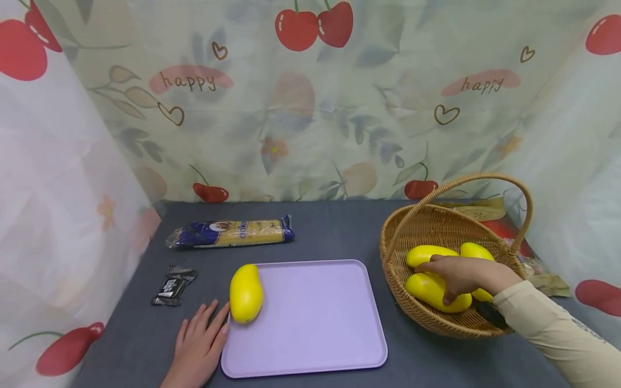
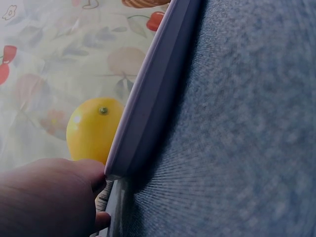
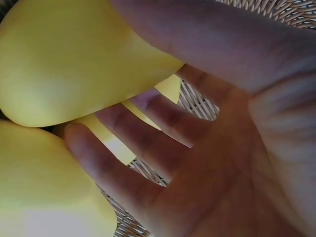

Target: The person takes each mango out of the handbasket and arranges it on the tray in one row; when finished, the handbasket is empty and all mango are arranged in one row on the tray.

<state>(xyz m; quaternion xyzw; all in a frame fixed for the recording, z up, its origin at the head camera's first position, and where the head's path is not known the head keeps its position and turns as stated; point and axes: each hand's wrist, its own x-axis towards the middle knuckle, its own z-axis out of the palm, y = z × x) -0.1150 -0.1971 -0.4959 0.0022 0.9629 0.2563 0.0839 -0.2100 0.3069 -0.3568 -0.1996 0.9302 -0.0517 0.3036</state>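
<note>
My left hand (image 1: 196,342) lies flat on the dark cloth with its fingers straight, at the left edge of the lilac tray (image 1: 315,323). In the left wrist view, the thumb (image 2: 94,170) meets the tray's rim. One yellow mango (image 1: 246,293) rests at the tray's upper left corner, close to the fingertips. Over at the right, my right hand (image 1: 458,277) reaches into a wicker basket (image 1: 398,280) and grips the front mango (image 1: 422,288). Its thumb lies along one side of that mango (image 3: 74,59), and the fingers go round the other, partly hidden.
Several more mangoes, such as a rear mango (image 1: 429,253), and a dark item (image 1: 490,313) share the basket, whose tall handle (image 1: 485,177) arches above. Behind the tray lies a pasta packet (image 1: 233,233); a small black wrapped packet (image 1: 174,285) is farther left. Brown-and-red packaging (image 1: 504,226) sits behind the basket.
</note>
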